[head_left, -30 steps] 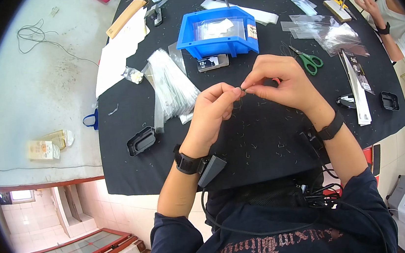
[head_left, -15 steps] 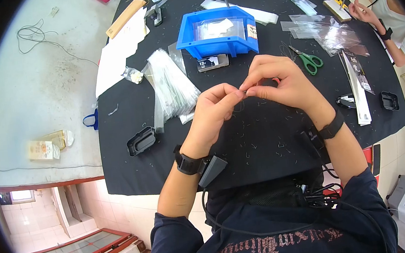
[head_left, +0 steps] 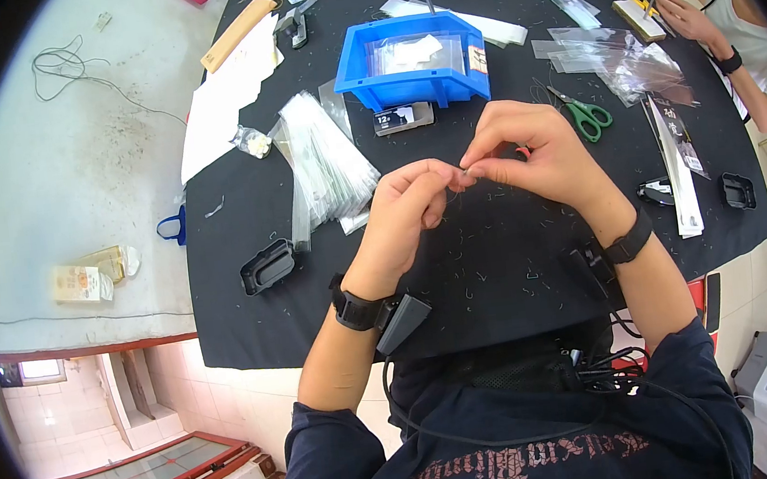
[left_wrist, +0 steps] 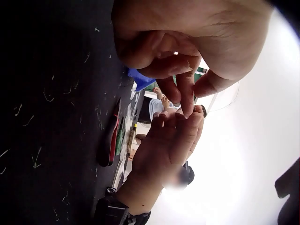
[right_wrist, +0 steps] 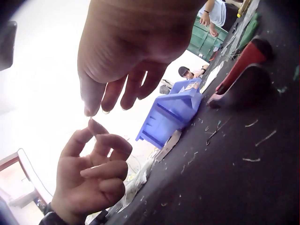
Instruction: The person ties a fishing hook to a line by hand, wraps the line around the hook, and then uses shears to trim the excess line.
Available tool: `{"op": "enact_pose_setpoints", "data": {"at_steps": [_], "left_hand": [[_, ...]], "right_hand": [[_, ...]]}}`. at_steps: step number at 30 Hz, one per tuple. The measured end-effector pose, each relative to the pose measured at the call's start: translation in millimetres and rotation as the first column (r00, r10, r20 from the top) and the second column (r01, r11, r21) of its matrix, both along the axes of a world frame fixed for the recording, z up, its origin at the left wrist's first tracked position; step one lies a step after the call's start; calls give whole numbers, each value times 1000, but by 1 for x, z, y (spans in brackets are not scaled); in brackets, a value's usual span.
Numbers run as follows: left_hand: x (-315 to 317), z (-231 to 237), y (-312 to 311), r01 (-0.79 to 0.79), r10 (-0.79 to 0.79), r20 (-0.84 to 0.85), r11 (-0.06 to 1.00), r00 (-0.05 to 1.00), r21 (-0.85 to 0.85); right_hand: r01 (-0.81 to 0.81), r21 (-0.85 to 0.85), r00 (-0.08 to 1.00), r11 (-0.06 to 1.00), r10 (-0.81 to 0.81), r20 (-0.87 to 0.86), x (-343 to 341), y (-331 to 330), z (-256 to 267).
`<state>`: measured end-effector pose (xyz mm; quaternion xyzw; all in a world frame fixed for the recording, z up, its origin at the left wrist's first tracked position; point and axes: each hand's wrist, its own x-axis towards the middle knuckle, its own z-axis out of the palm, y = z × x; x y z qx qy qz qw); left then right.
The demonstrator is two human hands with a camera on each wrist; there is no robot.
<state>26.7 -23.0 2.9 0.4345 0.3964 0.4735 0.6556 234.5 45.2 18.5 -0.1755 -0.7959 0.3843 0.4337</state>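
Note:
Above the black table, my left hand (head_left: pixel 406 207) and right hand (head_left: pixel 538 153) meet at the fingertips. A thin line (left_wrist: pixel 232 103) loops out from the left fingers in the left wrist view. Both hands pinch this line between thumb and finger; in the right wrist view a fine pale strand (right_wrist: pixel 90 118) shows where the fingertips meet. Whether anything tiny is on the line I cannot tell. A red-and-black tool (right_wrist: pixel 241 75) lies on the cloth below my right hand, mostly hidden in the head view. Green-handled scissors (head_left: pixel 588 117) lie beyond that hand.
A blue bin (head_left: pixel 356 65) holding packets stands ahead, with a small box (head_left: pixel 403 119) before it. Clear plastic sleeves (head_left: pixel 324 162) lie left, near a black tray (head_left: pixel 268 267). More film (head_left: pixel 637 72) lies right. Line scraps dot the cloth. Another person (head_left: pixel 706 18) works at far right.
My left thumb and fingertips have shifted slightly, and a little more gap shows around the pinched spot. Wrists stay nearly still. The other person's lower hand has moved toward the pale block.

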Motion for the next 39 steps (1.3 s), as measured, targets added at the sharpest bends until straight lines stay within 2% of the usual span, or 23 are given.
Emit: {"op": "enact_pose_setpoints", "data": {"at_steps": [2,4,6,8,11,13,14,16,17,19,20,22,23,25,26,32,35,39], "left_hand": [[0,0,0,-26,26,0,1000,1000,12],[-6,-2,3,5,-3,-73,999,997,35],[-9,0,4,-1,4,-56,999,998,47],[-12,1,4,-10,12,-38,998,999,59],[-10,6,3,13,-13,-19,999,1000,38],[2,7,0,-165,195,-225,976,955,144],[3,5,1,-165,195,-224,976,955,144],[4,2,2,-240,375,-336,893,864,381],[2,4,1,-241,376,-337,893,863,381],[-1,13,-1,-112,395,-458,840,797,530],[-2,10,0,-111,394,-457,841,797,530],[-3,4,1,1,384,-532,810,754,586],[-2,2,1,1,384,-532,810,754,586],[4,1,0,-121,240,-271,911,932,394],[6,-2,1,-130,211,-176,914,961,384],[4,4,0,-53,82,-126,974,989,221],[3,-2,1,-64,72,-50,986,996,155],[3,-2,1,-60,65,-31,988,997,140]], "right_hand": [[35,-75,999,997,-35,3,1,-1,0],[70,-45,997,997,-69,25,3,0,3],[105,-14,994,994,-104,46,4,0,3],[150,-76,988,986,-151,-7,4,1,0],[134,-125,989,983,-140,-39,5,3,-2],[125,-123,991,984,-130,-34,5,2,-1],[114,-122,993,986,-118,-30,4,2,-1],[115,-130,993,985,-117,-11,4,0,2],[118,-138,993,983,-118,8,3,-2,3],[113,-158,994,981,-114,4,1,-4,4],[109,-177,994,978,-111,2,1,-5,4],[97,-171,995,981,-96,13,0,-5,3],[82,-164,997,983,-79,24,-1,-5,3],[58,-176,998,983,-60,-5,-3,-4,-3],[35,-186,999,982,-42,-35,-3,-4,-5],[27,-144,999,989,-32,-36,-3,-3,-3],[16,-150,998,989,-24,-51,-4,-3,-6],[16,-132,998,991,-23,-56,-4,-2,-6]]}}
